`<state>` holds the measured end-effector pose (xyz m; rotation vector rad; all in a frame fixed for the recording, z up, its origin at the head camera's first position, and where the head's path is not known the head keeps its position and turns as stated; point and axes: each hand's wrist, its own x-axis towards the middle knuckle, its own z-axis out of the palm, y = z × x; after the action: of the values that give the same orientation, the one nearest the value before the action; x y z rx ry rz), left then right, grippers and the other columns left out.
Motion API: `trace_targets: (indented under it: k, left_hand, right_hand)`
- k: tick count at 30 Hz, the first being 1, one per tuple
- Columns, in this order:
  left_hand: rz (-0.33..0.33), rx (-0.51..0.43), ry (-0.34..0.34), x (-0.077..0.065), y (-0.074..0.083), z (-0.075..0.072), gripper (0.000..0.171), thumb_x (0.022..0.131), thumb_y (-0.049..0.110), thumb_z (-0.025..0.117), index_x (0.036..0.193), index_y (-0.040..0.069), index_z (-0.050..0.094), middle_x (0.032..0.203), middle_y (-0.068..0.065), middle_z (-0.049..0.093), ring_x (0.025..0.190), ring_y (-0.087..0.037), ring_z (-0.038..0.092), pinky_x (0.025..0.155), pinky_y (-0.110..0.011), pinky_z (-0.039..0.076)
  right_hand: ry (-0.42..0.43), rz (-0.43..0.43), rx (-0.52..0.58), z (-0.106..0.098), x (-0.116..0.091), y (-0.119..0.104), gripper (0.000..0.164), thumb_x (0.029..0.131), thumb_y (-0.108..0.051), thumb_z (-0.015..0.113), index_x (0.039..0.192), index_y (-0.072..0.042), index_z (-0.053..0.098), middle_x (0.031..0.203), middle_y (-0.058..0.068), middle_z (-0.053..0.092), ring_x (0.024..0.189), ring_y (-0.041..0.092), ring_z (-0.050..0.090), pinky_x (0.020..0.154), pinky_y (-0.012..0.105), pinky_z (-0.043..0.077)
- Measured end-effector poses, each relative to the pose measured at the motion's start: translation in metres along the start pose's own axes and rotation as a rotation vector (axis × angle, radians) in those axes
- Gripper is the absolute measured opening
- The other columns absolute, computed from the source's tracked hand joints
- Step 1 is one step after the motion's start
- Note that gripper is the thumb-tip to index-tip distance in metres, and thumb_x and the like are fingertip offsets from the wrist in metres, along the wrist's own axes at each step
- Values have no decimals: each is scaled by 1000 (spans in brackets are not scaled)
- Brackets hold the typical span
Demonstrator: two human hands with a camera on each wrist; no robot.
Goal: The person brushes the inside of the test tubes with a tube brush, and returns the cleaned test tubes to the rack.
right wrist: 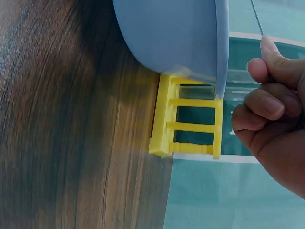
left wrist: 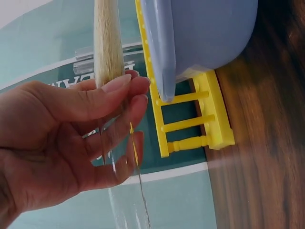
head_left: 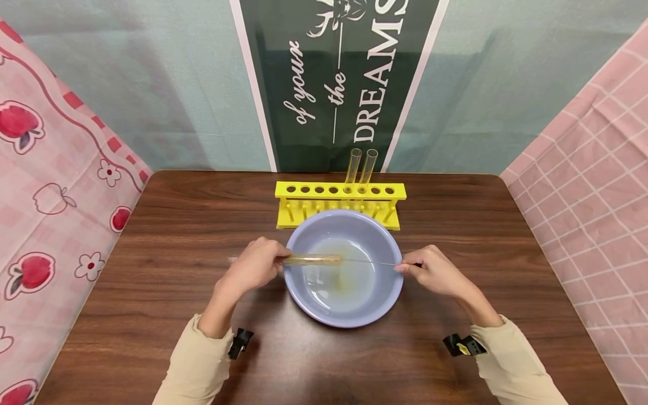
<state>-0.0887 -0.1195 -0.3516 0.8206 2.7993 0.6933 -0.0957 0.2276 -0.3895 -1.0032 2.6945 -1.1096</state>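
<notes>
My left hand [head_left: 258, 262] grips a clear glass test tube [left wrist: 125, 207] lying nearly level above the lavender basin [head_left: 394, 242]. Pale bristles of a test tube brush [left wrist: 108, 45] fill the tube's section beyond the thumb and fingertips. From the tube's mouth the brush's thin twisted wire [head_left: 369, 262] runs across the basin to my right hand [head_left: 436, 271]. Thumb and index finger of that hand pinch the wire at the basin's right rim, the other fingers curled in. Cloudy, slightly yellowish water [head_left: 349, 287] lies in the basin below.
Behind the basin stands a yellow test tube rack [head_left: 314, 192], partly hidden by it. Two upright glass tubes [head_left: 353, 166] sit in the rack right of its middle. Everything rests on a dark wooden table [head_left: 202, 225], with fabric hung at the back and both sides.
</notes>
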Motion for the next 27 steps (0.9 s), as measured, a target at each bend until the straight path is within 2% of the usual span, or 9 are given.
trace_targets:
  k: [4, 7, 11, 14, 18, 21, 24, 27]
  left_hand:
    - [44, -19, -3, 5, 9, 4, 28, 67, -15, 56, 78, 6, 69, 68, -1, 60, 61, -12, 50, 54, -24, 42]
    - [77, -17, 6, 9, 15, 7, 28, 65, -16, 51, 67, 10, 62, 60, 1, 53, 57, -12, 50, 50, -22, 42]
    - [71, -9, 24, 11, 20, 9, 29, 66, -16, 50, 62, 12, 57, 57, 2, 48, 55, -11, 50, 48, -22, 42]
    - [86, 15, 29, 13, 23, 11, 29, 67, -15, 51, 59, 13, 53, 54, 4, 42, 54, -12, 47, 49, -23, 42]
    - [103, 41, 45, 16, 27, 15, 30, 65, -15, 50, 57, 14, 50, 53, 4, 33, 53, -13, 43, 49, -25, 41]
    - [97, 45, 62, 16, 30, 16, 29, 65, -16, 51, 58, 12, 51, 53, 4, 33, 53, -12, 41, 49, -25, 40]
    - [73, 48, 84, 16, 32, 17, 29, 65, -16, 51, 57, 12, 48, 54, 5, 31, 53, -13, 37, 49, -26, 36]
    - [41, 60, 111, 16, 33, 17, 28, 65, -16, 52, 59, 12, 48, 55, 4, 32, 54, -14, 36, 50, -27, 33]
  right_hand:
    - [-14, -65, 22, 9, 8, -8, 32, 78, -1, 67, 56, -17, 51, 55, -18, 28, 49, -4, 26, 43, 14, 25]
    - [-28, -89, 47, 15, 13, -14, 32, 80, -3, 67, 55, -13, 49, 54, -16, 28, 48, -4, 27, 43, 15, 26]
    - [-24, -54, 77, 21, 15, -17, 38, 80, -3, 67, 52, -15, 43, 53, -17, 26, 46, -4, 25, 42, 15, 25]
    - [-29, -28, 98, 24, 16, -20, 38, 81, -5, 66, 52, -15, 43, 52, -17, 30, 46, -3, 28, 42, 17, 28]
    - [-54, 57, 142, 27, 19, -25, 32, 83, -9, 65, 54, -14, 51, 52, -11, 42, 48, 0, 36, 45, 20, 35]
    - [-71, 159, 190, 26, 20, -28, 28, 85, -10, 63, 58, -9, 56, 52, -3, 47, 48, 3, 34, 46, 21, 34]
    - [-78, 242, 248, 25, 20, -28, 28, 87, -12, 60, 61, -3, 58, 50, -1, 44, 47, 4, 30, 44, 21, 29]
    - [-69, 310, 307, 25, 22, -28, 33, 89, -14, 58, 60, 0, 56, 47, -5, 35, 44, 4, 26, 42, 21, 23]
